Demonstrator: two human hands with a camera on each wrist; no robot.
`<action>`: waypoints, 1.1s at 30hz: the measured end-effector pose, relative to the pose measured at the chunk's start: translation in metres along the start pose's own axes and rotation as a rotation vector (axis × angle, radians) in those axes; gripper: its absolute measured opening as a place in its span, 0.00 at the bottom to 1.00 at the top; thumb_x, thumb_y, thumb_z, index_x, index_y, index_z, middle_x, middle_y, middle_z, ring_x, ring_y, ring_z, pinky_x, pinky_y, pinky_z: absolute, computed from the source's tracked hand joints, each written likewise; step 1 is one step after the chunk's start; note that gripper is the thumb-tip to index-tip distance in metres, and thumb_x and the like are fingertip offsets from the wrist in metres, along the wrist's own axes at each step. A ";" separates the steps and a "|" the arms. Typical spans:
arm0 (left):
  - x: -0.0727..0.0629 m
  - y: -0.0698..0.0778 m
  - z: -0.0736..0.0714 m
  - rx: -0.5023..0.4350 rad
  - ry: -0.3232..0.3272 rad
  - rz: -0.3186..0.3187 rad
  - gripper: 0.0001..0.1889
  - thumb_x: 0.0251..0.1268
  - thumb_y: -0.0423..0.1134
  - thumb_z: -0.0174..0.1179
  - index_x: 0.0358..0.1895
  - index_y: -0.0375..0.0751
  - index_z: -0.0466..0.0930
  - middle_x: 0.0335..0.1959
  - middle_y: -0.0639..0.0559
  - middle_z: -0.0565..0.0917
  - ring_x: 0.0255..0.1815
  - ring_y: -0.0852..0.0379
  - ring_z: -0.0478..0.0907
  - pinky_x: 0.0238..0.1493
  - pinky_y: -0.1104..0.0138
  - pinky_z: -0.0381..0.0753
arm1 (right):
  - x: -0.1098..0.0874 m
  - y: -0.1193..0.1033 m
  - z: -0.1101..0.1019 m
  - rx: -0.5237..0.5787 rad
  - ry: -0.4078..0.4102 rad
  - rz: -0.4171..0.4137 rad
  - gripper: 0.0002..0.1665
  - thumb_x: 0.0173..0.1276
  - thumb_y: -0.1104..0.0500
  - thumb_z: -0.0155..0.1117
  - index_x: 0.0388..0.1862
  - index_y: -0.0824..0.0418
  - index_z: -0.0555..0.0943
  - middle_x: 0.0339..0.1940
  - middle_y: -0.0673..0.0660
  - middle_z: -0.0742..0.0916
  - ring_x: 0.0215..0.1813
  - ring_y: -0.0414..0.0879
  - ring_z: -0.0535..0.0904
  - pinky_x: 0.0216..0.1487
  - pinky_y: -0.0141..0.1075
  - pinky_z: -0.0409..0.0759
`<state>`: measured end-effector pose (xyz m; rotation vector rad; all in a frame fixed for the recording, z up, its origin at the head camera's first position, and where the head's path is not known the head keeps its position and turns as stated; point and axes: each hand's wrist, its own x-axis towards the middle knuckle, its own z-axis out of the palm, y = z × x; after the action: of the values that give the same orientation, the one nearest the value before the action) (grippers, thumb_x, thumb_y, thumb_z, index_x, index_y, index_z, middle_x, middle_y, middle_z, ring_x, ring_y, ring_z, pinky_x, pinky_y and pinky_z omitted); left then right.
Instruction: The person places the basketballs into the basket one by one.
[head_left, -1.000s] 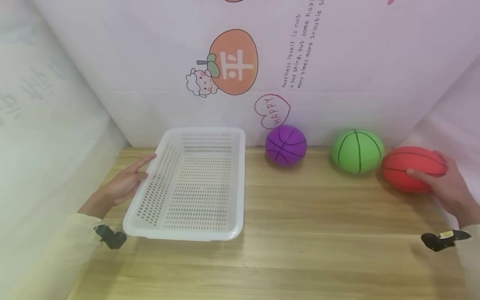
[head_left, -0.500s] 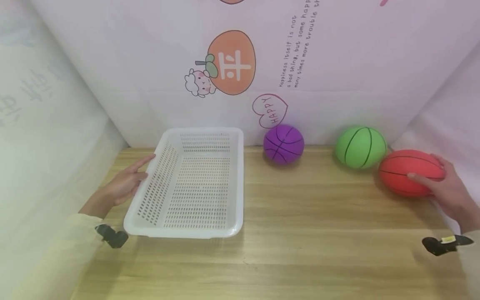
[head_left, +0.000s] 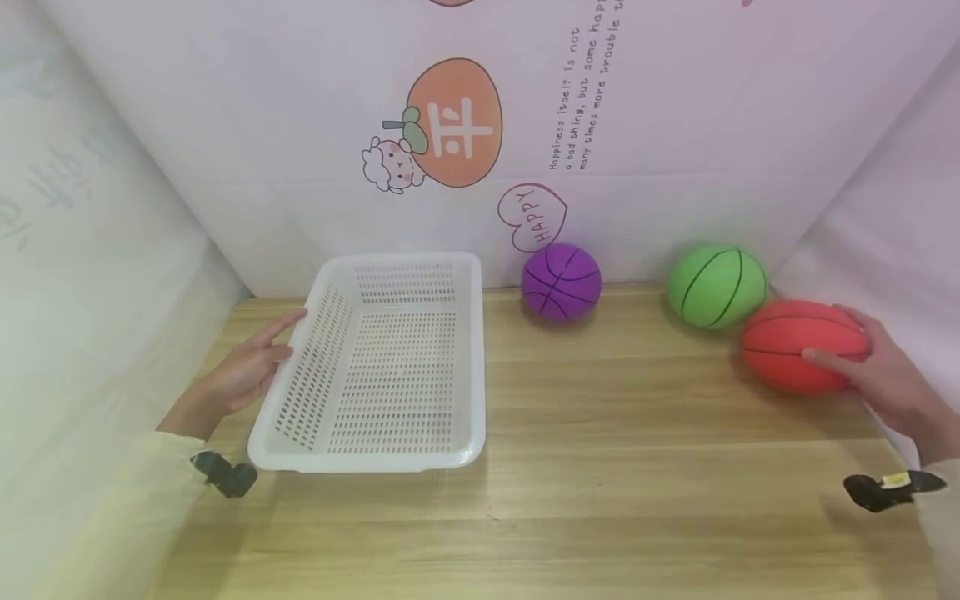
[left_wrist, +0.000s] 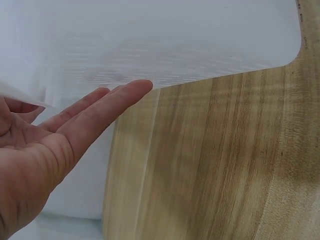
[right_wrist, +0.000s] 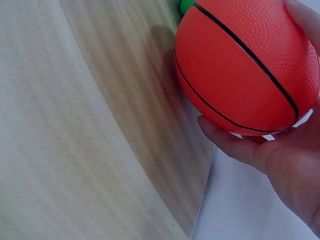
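My left hand is at the left side of a white perforated plastic basket. Its fingers stretch out straight against the basket's outer side under the rim, as the left wrist view shows. Over at the right end of the table, my right hand grips a red toy basketball, thumb on the near side and fingers around the right and far sides. In the right wrist view the red ball hides part of the fingers. A green ball sits right behind and left of the red one.
A purple ball rests by the back wall, between the basket and the green ball. White printed sheeting encloses the back and both sides of the wooden table.
My right hand and the red ball have shifted slightly left and toward me. The green ball has rolled a little, its black lines turned. My left hand and the basket stay put.
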<state>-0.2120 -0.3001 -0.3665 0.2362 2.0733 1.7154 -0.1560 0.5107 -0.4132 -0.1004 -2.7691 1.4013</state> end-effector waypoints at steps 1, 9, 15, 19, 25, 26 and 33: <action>0.000 0.000 0.000 0.001 -0.001 0.000 0.34 0.80 0.30 0.34 0.82 0.47 0.31 0.76 0.26 0.50 0.61 0.48 0.76 0.54 0.55 0.81 | -0.001 0.000 0.000 -0.013 -0.005 -0.001 0.53 0.76 0.55 0.60 0.83 0.46 0.34 0.71 0.71 0.54 0.50 0.31 0.64 0.40 0.19 0.74; 0.000 -0.002 0.000 -0.006 0.009 -0.007 0.34 0.80 0.30 0.34 0.82 0.47 0.32 0.76 0.26 0.50 0.58 0.52 0.77 0.53 0.54 0.81 | -0.009 -0.001 0.005 0.029 -0.032 0.002 0.51 0.77 0.58 0.57 0.83 0.44 0.35 0.70 0.71 0.54 0.48 0.29 0.66 0.39 0.25 0.80; 0.000 -0.002 -0.002 -0.008 0.007 -0.004 0.35 0.80 0.30 0.35 0.82 0.48 0.31 0.76 0.27 0.50 0.58 0.52 0.78 0.53 0.54 0.81 | -0.015 -0.004 0.011 0.158 -0.038 -0.011 0.50 0.77 0.64 0.56 0.83 0.43 0.39 0.65 0.58 0.61 0.46 0.25 0.72 0.37 0.29 0.83; 0.000 -0.001 -0.004 -0.006 0.000 0.004 0.35 0.79 0.29 0.35 0.82 0.48 0.31 0.76 0.27 0.50 0.57 0.53 0.79 0.52 0.54 0.82 | -0.018 -0.007 0.016 0.246 -0.041 -0.047 0.50 0.75 0.67 0.56 0.83 0.45 0.42 0.63 0.53 0.63 0.47 0.26 0.73 0.38 0.27 0.83; 0.000 0.000 -0.004 -0.002 -0.013 0.010 0.34 0.80 0.30 0.34 0.82 0.48 0.31 0.76 0.27 0.50 0.57 0.54 0.78 0.52 0.54 0.82 | -0.023 -0.012 0.024 0.421 -0.051 -0.107 0.48 0.72 0.73 0.56 0.82 0.48 0.49 0.62 0.50 0.65 0.49 0.30 0.75 0.38 0.28 0.83; 0.000 0.000 -0.004 -0.003 -0.012 0.011 0.34 0.80 0.30 0.34 0.82 0.49 0.31 0.76 0.27 0.51 0.57 0.54 0.78 0.52 0.54 0.82 | -0.024 -0.014 0.025 0.408 -0.044 -0.113 0.48 0.71 0.73 0.57 0.82 0.48 0.50 0.62 0.49 0.65 0.49 0.30 0.75 0.39 0.27 0.83; 0.001 -0.003 -0.002 -0.009 -0.008 0.006 0.34 0.80 0.30 0.34 0.82 0.49 0.31 0.77 0.28 0.51 0.57 0.55 0.78 0.52 0.54 0.81 | -0.027 -0.026 0.033 0.133 -0.002 -0.138 0.48 0.72 0.70 0.59 0.83 0.50 0.48 0.66 0.51 0.65 0.53 0.29 0.71 0.42 0.22 0.79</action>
<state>-0.2139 -0.3023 -0.3690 0.2461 2.0601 1.7242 -0.1317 0.4669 -0.4118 0.0946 -2.6180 1.5439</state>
